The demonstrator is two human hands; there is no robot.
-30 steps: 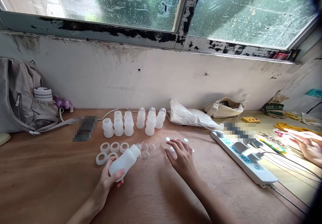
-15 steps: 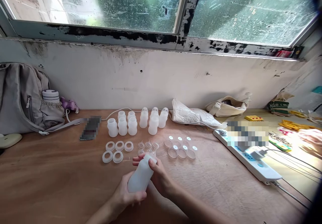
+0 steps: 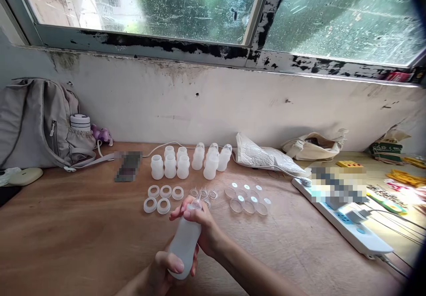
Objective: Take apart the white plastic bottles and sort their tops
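My left hand (image 3: 166,267) is wrapped round the lower part of a frosted white bottle (image 3: 185,242), which tilts away from me. The fingers of my right hand (image 3: 201,225) close round its neck, where a clear ring-like piece (image 3: 195,204) shows. Just beyond lie small clear nipple-like pieces (image 3: 213,194), partly hidden by the hand. White rings (image 3: 163,206) lie in two rows to the left. Clear round discs with small white centres (image 3: 249,206) lie to the right. Open bottles (image 3: 157,167) and bottles with clear tops (image 3: 211,166) stand behind.
A blurred dark phone (image 3: 128,166) and a grey backpack (image 3: 56,123) are at the left. A white padded packet (image 3: 266,156) and a beige pouch (image 3: 313,147) rest by the wall. The white power strip (image 3: 342,220) with cables crosses the right side of the wooden table (image 3: 83,225).
The bottle stands more steeply and nearer to me, with a clear piece now visible at its neck. My right hand has shifted onto the neck. The view has turned slightly left.
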